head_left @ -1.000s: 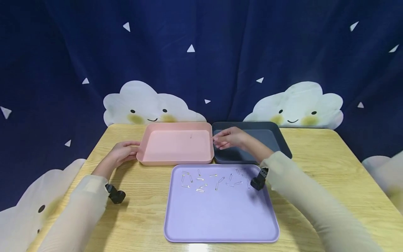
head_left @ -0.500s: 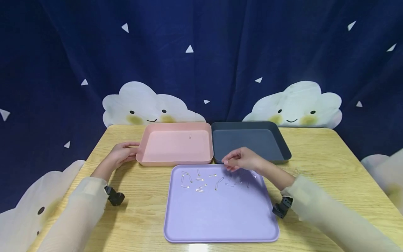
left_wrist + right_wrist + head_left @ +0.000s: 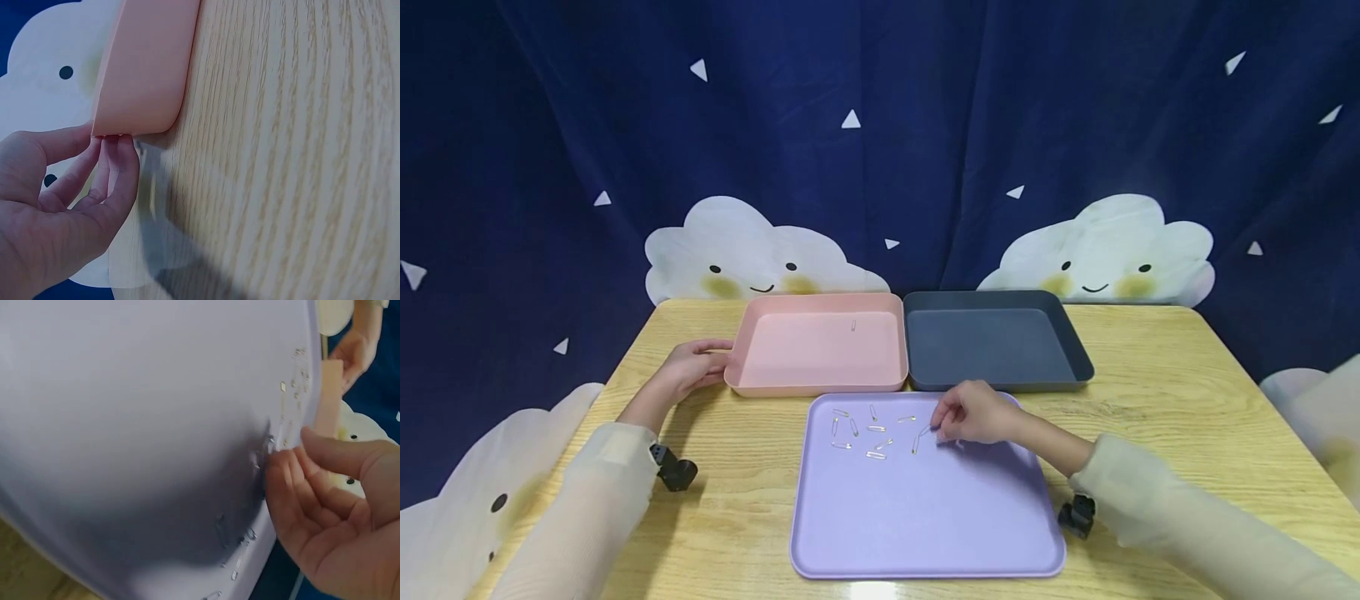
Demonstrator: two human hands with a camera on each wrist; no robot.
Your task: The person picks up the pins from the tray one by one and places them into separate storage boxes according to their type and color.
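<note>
On the lavender tray (image 3: 925, 517), several small safety pins (image 3: 876, 428) lie scattered near its far edge, some gold and some silver. My right hand (image 3: 973, 412) reaches down among them with bent fingers, covering the pins at the right. In the right wrist view, its thumb (image 3: 328, 447) stands apart from the forefinger, close beside silver pins (image 3: 256, 459). At the left, my left hand (image 3: 688, 367) touches the pink tray (image 3: 816, 389). Its fingertips (image 3: 125, 140) rest against the outer side wall, the thumb right at the rim.
A dark grey tray (image 3: 1000, 387) stands against the pink tray's right side, both behind the lavender tray. One safety pin (image 3: 853, 326) lies in the pink tray. A blue cloud-print curtain (image 3: 917, 125) hangs behind the wooden table (image 3: 1157, 375).
My right hand has come from over the dark grey tray, near the pink tray's rim, back and down to the pins on the lavender tray. The left hand has stayed put.
</note>
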